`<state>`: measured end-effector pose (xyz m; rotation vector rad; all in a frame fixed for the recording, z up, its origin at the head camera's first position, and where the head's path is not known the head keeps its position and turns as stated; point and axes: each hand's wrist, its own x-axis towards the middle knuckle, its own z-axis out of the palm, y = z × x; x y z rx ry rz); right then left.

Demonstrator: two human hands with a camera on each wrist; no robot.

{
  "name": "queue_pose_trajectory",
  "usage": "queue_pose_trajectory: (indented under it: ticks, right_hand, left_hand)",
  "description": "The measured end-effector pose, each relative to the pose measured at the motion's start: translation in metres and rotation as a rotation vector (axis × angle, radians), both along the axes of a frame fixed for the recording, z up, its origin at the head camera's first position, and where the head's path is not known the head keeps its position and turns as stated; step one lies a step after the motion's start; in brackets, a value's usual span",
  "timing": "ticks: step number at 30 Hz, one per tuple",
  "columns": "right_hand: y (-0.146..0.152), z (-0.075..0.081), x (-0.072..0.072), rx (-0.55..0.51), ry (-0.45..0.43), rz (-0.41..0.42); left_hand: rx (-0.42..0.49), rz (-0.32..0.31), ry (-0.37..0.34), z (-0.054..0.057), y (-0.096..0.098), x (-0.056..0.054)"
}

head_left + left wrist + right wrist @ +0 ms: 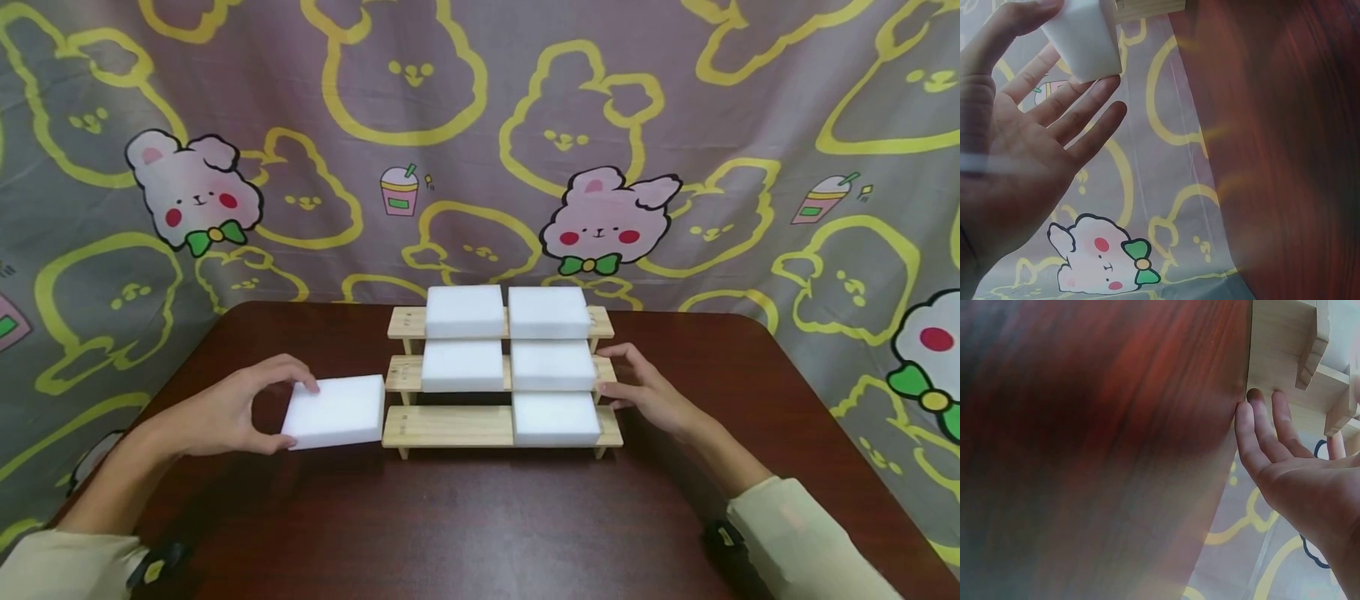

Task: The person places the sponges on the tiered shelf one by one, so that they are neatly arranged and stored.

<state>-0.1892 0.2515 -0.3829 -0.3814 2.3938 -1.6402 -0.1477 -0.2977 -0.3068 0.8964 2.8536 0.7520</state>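
My left hand (225,408) grips a white foam block (337,410) at its left end, thumb at the near corner and fingers at the far side. The block's right edge is right beside the bottom step of a three-step wooden stand (450,425). From the left wrist, the same foam block (1085,44) shows between thumb and fingertips, other fingers spread below. My right hand (652,396) holds the stand's right end at the middle step, thumb in front and forefinger behind. In the right wrist view, its other fingers (1263,434) reach along the stand's underside.
Two white foam blocks (465,310) lie on the top step and two more on the middle one. The bottom step carries one foam block (557,418) at its right; its left part is bare wood. A dark red-brown table (465,525) bears the stand, with a patterned curtain (465,167) behind.
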Motion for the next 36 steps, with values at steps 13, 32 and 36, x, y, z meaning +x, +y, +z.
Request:
queue_pose_trajectory:
  ticks: [13, 32, 36]
  right_hand:
    - [0.0, -0.001, 0.0, 0.0, 0.006, -0.005]
    - [-0.001, 0.002, 0.0, 0.005, -0.016, -0.014]
    - [-0.001, 0.002, 0.001, 0.005, -0.016, -0.012]
  left_hand:
    - [0.027, -0.033, -0.055, 0.007, 0.001, 0.006]
    - [0.081, -0.142, -0.142, -0.013, 0.037, -0.001]
    - [0.1, -0.155, -0.142, -0.018, 0.045, -0.002]
